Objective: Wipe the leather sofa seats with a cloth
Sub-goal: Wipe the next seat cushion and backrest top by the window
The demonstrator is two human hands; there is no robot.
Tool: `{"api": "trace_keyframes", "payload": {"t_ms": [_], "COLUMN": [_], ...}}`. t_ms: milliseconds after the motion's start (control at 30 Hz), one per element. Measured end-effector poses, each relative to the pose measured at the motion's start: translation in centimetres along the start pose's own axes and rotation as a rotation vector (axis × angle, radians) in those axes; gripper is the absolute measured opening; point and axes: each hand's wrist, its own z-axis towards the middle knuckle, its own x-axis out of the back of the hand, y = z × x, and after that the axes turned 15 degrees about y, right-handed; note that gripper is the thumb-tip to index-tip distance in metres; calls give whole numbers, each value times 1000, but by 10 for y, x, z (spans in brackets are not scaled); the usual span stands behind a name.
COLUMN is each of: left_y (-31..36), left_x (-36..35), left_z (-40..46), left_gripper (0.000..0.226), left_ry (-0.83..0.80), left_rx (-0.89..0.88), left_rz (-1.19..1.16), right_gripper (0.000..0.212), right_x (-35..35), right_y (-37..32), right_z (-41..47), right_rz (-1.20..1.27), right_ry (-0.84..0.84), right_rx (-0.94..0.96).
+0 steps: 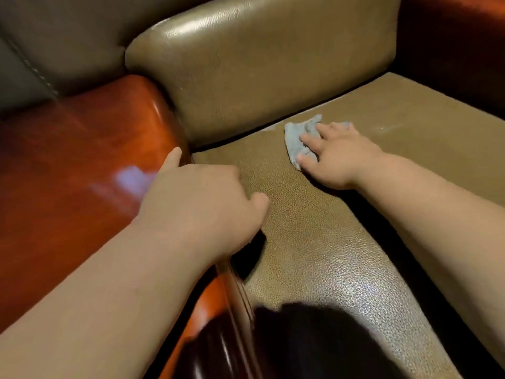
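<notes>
Olive leather sofa seat (314, 214), grainy, glossy near the front edge; matching back cushion (259, 72) behind. Polished wooden armrest (82, 160) at left, left hand (202, 198) resting on it, fingers loosely curled, holding nothing. Right hand (336, 154) presses crumpled grey-blue cloth (296, 139) flat on seat near back cushion, fingers spread.

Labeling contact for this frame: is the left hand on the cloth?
No. The left hand rests at the wooden armrest edge, apart from the cloth, which lies under the right hand on the seat.
</notes>
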Motion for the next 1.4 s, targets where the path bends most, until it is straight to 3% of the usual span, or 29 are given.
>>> {"api": "trace_keyframes", "payload": {"t_ms": [167, 433, 533, 600, 733, 867, 1133, 1300, 1400], "left_y": [-3, 2, 3, 1, -2, -3, -2, 8, 29], "left_x": [2, 29, 32, 30, 31, 37, 25, 8, 8], "left_z": [-1, 3, 5, 6, 8, 8, 7, 7, 52], "left_gripper": [70, 62, 61, 70, 80, 82, 79, 70, 77], "left_ry": [41, -81, -146, -146, -148, -173, -319, -266, -250], "left_rx": [51, 113, 190, 153, 118, 128, 103, 48, 151], "left_rz": [-108, -226, -360, -300, -219, -251, -134, -97, -275], "right_gripper": [84, 79, 88, 88, 76, 76, 72, 69, 71], "right_x": [-3, 12, 11, 6, 6, 2, -8, -19, -14], "right_y": [-72, -41, -7, 4, -41, -88, -77, -53, 7], "right_z": [-80, -74, -35, -8, 6, -26, 17, 81, 107], "right_rz": [134, 160, 123, 82, 63, 109, 264, 191, 102], "right_ry": [-40, -171, -164, -154, -100, -61, -106, -99, -84], "right_rx": [281, 374, 285, 131, -118, 154, 557, 489, 363]}}
